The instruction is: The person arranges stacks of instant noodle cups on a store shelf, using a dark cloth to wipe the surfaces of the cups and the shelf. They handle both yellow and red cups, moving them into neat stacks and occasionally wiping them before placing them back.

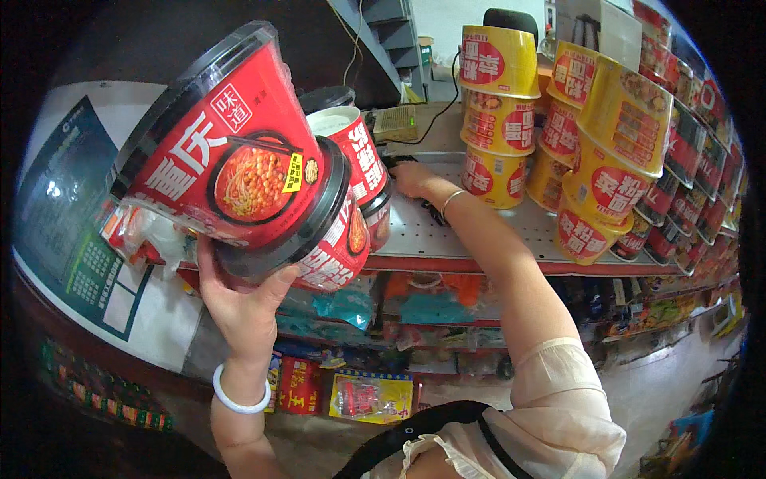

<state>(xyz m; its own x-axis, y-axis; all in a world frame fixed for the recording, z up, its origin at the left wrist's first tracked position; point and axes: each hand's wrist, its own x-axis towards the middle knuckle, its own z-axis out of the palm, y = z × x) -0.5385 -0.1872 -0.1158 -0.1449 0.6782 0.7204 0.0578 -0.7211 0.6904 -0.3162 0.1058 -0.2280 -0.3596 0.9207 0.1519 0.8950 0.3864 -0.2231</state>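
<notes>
My left hand (248,305) grips a stack of red instant-noodle bowls from below, thumb on the front and fingers partly hidden behind. The large upper bowl (257,179) leans left and wears a black lid under clear wrap. Beneath it, a second red bowl (338,251) with a black lid tilts over the shelf's front edge. My right hand (414,179) reaches onto the white perforated shelf (419,239), right of a red cup with a white top (362,158). Black material (437,211) shows beside that hand; whether the fingers hold it is hidden.
Stacked yellow noodle tubs (498,123) stand right of my right arm, with more yellow tubs (604,197) nearer the front. Red and black packs (682,161) rise at far right. A dark green poster (66,227) lies left. Below, packaged goods (437,305) fill lower shelves.
</notes>
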